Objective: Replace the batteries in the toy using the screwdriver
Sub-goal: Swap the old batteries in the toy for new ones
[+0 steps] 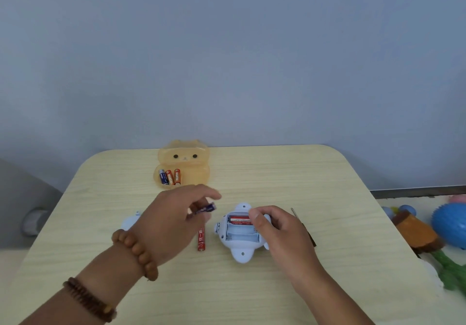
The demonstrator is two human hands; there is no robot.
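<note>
A pale blue toy [239, 246] lies upside down on the table with its battery bay open. One red battery [240, 219] sits in the bay's far slot; the other slots look empty. My right hand [276, 231] rests on the toy's right side, thumb at the red battery. My left hand [174, 218] hovers left of the toy, pinching a blue battery [208, 208]. Another red battery [201, 239] lies on the table beside the toy. The screwdriver [306, 229] lies behind my right hand, mostly hidden. The pale blue cover [129, 221] peeks out beyond my left wrist.
An orange bear-shaped box [184, 164] stands open at the table's far edge, holding three batteries [170, 176]. Plush and rubber toys [433, 229] lie off the table's right side. The wooden table [277, 173] meets a plain blue wall.
</note>
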